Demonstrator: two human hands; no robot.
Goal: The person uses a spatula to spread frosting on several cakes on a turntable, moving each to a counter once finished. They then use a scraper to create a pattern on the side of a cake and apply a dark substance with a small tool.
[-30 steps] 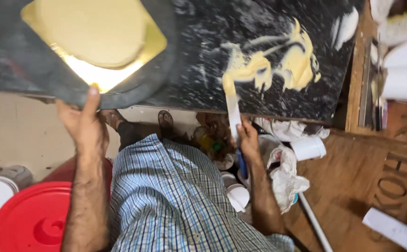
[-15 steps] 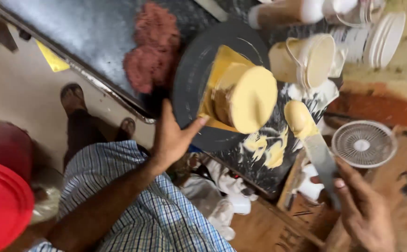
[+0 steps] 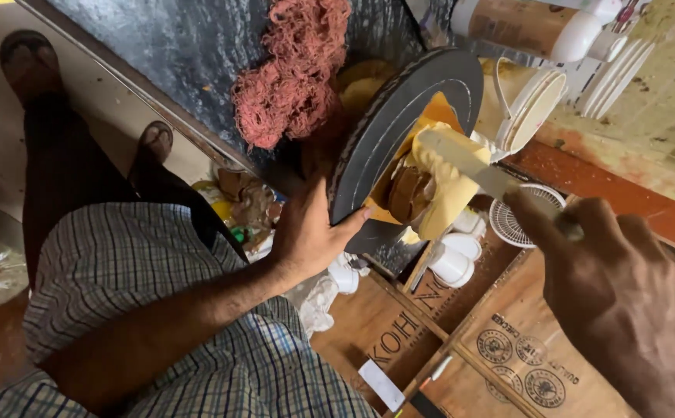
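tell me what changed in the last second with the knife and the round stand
The right hand brought the cream-loaded palette knife from the smeared black counter up onto the small cake, and its blade now lies against the yellow cream there. The left hand keeps its hold on the edge of the dark round stand, which has been turned. The cake stays on its yellow board.

Tight quarters around the tilted round board

The round board is hemmed in: reddish shredded heap crowds its left, cups and lids its right, a small fan and white cups below. Open passage seems to lie over the wooden crates, though that corner is partly hidden.
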